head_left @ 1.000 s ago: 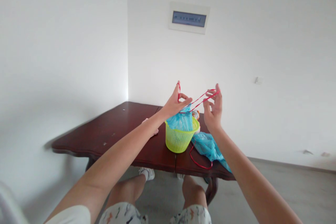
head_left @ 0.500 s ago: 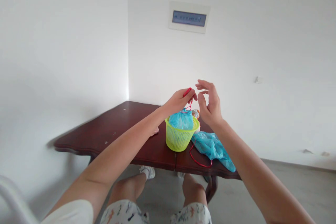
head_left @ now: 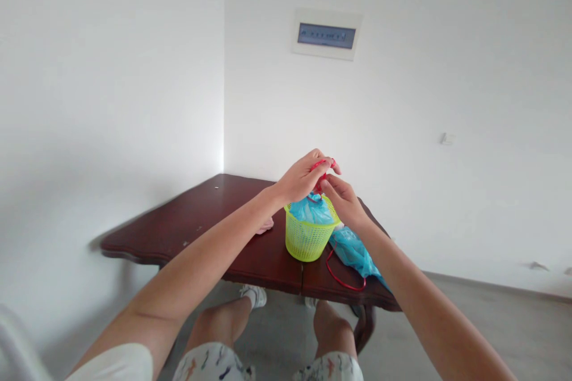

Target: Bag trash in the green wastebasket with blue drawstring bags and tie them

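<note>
Just above a yellow-green mesh basket [head_left: 307,241], my two hands meet over a blue plastic drawstring bag [head_left: 311,209] that sits inside it. My left hand [head_left: 308,171] is closed on the bag's red drawstring [head_left: 318,165], part of which loops over its fingers. Close against it, my right hand [head_left: 343,197] pinches the same red drawstring lower down. A second blue plastic bag [head_left: 355,247] lies crumpled right of the basket, its own red cord [head_left: 339,279] curving over the table. My right forearm covers part of that bag.
The dark red-brown wooden table [head_left: 250,262] stands in the wall corner. A small pinkish object [head_left: 267,225] lies on it, partly behind my left forearm. My knees are below the front edge. An electrical panel [head_left: 327,34] is set in the wall.
My right hand has come down and left from open air to the red drawstring, its fingers now closed. The left hand stays by the drawstring. The view has shifted slightly.
</note>
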`<move>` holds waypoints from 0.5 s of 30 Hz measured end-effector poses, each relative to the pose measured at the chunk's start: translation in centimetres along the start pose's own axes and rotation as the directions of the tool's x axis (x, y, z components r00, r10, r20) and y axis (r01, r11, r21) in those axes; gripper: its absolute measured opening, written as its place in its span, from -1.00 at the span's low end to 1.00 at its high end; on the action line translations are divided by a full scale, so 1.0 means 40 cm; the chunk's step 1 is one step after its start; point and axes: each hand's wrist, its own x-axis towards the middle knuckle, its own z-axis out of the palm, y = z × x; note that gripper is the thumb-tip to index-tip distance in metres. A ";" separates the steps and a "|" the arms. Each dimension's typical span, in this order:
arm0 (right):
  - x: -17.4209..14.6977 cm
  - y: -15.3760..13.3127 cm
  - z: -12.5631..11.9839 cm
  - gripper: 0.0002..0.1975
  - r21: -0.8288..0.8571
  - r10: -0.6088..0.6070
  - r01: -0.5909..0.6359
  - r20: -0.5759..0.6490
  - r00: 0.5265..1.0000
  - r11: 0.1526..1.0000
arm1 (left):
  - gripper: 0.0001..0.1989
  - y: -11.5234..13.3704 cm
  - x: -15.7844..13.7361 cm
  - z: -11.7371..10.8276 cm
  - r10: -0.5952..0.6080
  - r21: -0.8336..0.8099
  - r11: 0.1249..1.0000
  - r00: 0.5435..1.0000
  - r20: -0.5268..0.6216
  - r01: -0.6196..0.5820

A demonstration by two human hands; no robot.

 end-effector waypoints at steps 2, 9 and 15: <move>0.004 -0.001 0.004 -0.46 -0.086 -0.042 0.031 -0.132 0.990 0.996 | -0.47 0.006 0.005 -0.003 -0.007 -0.080 0.997 0.999 0.043 0.010; 0.006 -0.029 -0.002 -0.57 -0.146 -0.145 0.115 -0.213 0.966 0.983 | -0.31 -0.005 0.014 -0.019 -0.142 -0.236 0.950 0.957 0.253 0.203; 0.009 -0.054 -0.015 -0.69 -0.128 -0.108 0.076 -0.258 0.960 0.989 | -0.22 -0.031 0.010 -0.032 -0.146 -0.312 0.911 0.919 0.365 0.269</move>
